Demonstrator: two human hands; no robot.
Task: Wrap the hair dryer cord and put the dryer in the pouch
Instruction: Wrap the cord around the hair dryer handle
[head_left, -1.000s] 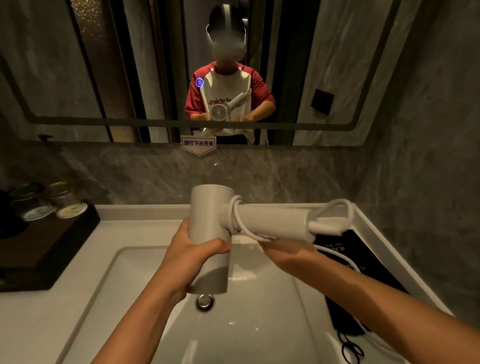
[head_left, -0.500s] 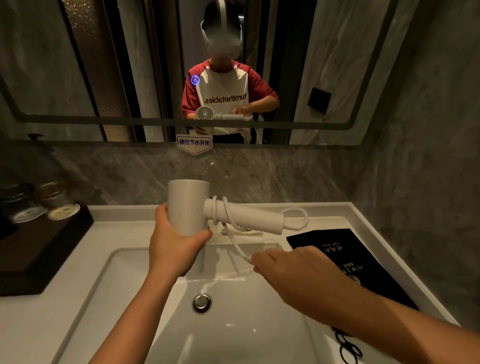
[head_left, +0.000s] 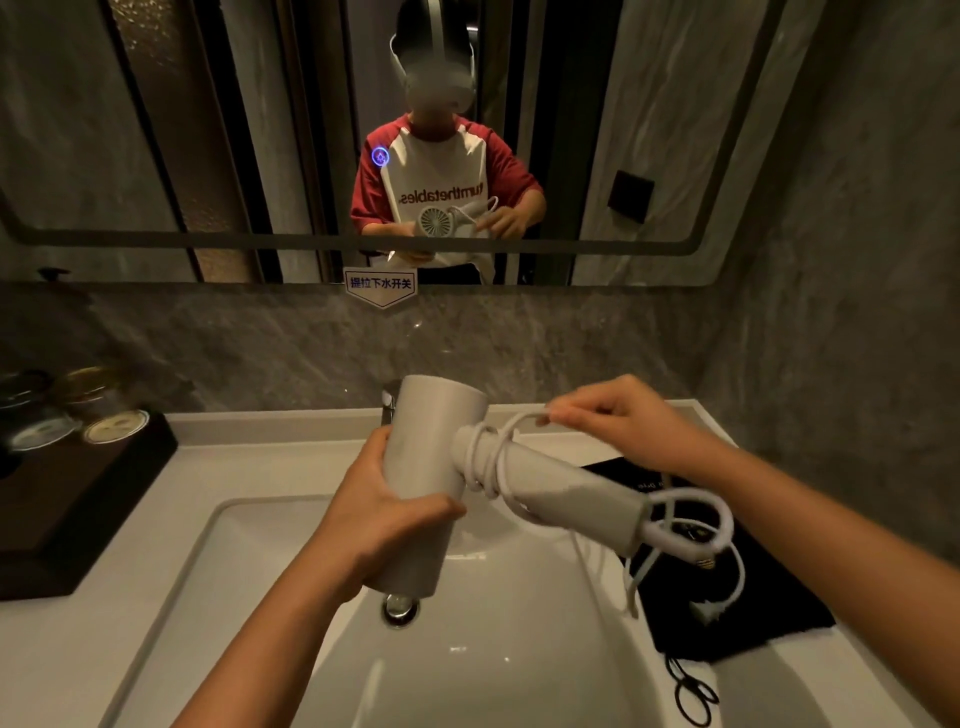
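A white hair dryer is held above the sink, its handle pointing right. My left hand grips the dryer's barrel from the left. The white cord is wound in a few turns around the handle near the barrel. My right hand pinches the cord above the handle. More cord loops out of the handle's end, and the plug hangs over the black pouch, which lies flat on the counter at the right.
A white sink basin with a metal drain lies below the dryer; the tap hides behind the barrel. A dark tray with lidded jars stands at left. The pouch's black drawstring trails near the front edge. A mirror faces me.
My right hand has risen from below the handle to above it, carrying the cord over for another turn. The dryer has tilted, its handle now sloping down to the right.
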